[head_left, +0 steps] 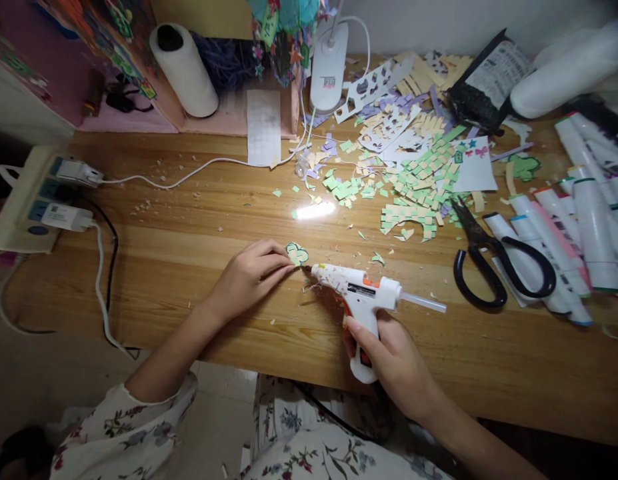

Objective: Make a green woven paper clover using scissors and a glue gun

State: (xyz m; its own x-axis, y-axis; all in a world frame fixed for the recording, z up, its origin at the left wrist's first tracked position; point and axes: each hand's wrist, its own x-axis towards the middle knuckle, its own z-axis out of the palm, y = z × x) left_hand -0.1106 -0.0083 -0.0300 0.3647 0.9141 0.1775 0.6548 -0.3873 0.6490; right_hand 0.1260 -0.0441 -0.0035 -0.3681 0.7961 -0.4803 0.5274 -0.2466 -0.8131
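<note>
I am leaning over a wooden table (189,220), with both hands in view. My left hand (256,270) is curving with its fingers close together, their tips meeting the lower edge of a small cloud-shaped paper cutout (297,254), checked green and cream with a dark outline. I cannot tell whether those fingers are pinching it or only pressing on it. The cutout is lying near the middle of the table, just in front of a bright patch of glare. My right hand (396,360) is wrapping closed around the handle of a white glue gun (361,293). Its dark nozzle is pointing left, ending just beside the cutout and my left fingertips; whether it is touching is unclear. A clear glue stick (423,303) is poking out of the back. Beyond, green, cream and purple paper scraps (413,167) are lying in a heap. Black-handled scissors (481,253) and many markers (596,227) are resting to the right; a power strip (26,200) is sitting far left.
</note>
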